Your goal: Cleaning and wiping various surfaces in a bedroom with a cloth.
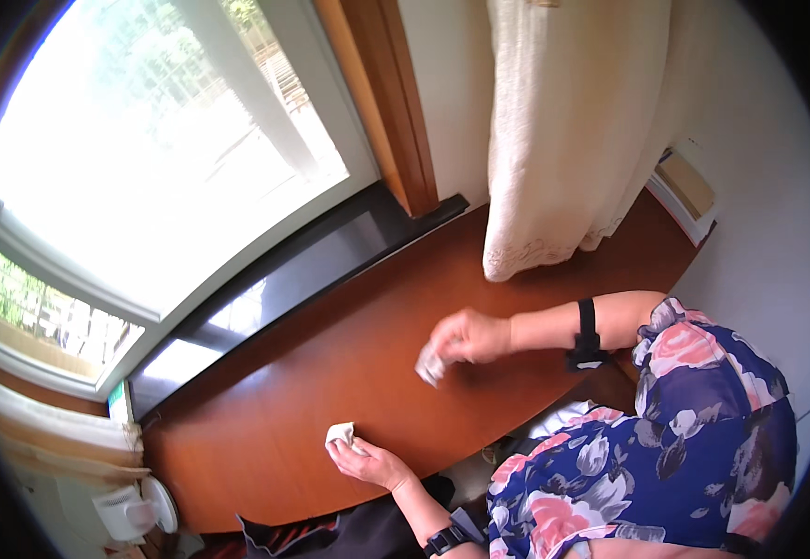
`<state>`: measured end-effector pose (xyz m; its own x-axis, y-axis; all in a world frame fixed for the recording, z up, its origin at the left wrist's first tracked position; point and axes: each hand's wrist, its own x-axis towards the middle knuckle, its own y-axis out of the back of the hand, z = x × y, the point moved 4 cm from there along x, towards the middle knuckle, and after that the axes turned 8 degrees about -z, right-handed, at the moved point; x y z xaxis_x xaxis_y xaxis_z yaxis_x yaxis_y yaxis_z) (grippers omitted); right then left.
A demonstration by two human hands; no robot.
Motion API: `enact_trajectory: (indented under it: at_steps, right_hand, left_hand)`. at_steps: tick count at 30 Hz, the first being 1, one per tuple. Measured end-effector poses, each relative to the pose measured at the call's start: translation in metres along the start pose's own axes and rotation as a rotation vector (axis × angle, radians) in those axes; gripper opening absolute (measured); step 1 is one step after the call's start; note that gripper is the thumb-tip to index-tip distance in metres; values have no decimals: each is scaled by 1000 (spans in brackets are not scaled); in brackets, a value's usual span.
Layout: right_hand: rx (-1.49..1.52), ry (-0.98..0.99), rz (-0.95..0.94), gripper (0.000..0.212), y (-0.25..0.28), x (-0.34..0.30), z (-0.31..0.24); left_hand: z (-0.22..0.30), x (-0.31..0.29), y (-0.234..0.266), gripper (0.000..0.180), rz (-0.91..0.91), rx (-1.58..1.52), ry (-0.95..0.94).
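Observation:
A brown wooden desk top (265, 401) stretches beneath both my hands. Close to its near edge, my left hand (368, 464) is closed around a small folded white cloth (340, 432) that rests on the wood. Farther right, over the middle of the desk, my right hand (473, 336) grips a crumpled whitish wad (430, 366), perhaps cloth or tissue. Motion blurs that hand and the wad, and I cannot tell whether they touch the surface.
A dark stone sill (330, 250) runs along the far side below a bright window (144, 140). A cream curtain (577, 130) hangs onto the desk at the back right, beside a stack of papers or books (685, 191). A white fan-like appliance (130, 511) stands at lower left.

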<state>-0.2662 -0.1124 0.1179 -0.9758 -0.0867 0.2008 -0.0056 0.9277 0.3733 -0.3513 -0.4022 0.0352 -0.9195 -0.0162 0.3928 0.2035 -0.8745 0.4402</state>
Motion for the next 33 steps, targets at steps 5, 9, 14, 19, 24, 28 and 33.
enact_trajectory:
  at_steps: [5,9,14,19,24,28,33]
  right_hand:
    - [-837,186,533,37,81,72,-64]
    - [-1263,-442,404,73,101,197,-7]
    - [-1283,-515,576,70,117,294,20]
    - [-1090,-306,281,78,21,392,30]
    - [-1029,-144,-49,79,-83,523,42]
    - [-923,-14,-86,82,-138,602,48]
    - [-944,437,-334,68,-183,640,47]
  left_hand:
    - [-3,-20,-11,50,-104,681,-53]
    - [-7,6,-18,48,-95,617,-64]
    - [-27,36,-36,46,-162,636,-41]
    - [-42,83,-38,49,-272,644,-33]
    - [-69,110,-54,49,-253,618,-18]
    - [-78,134,-68,47,-273,585,-2]
    - [-87,139,-77,47,-243,548,-28]
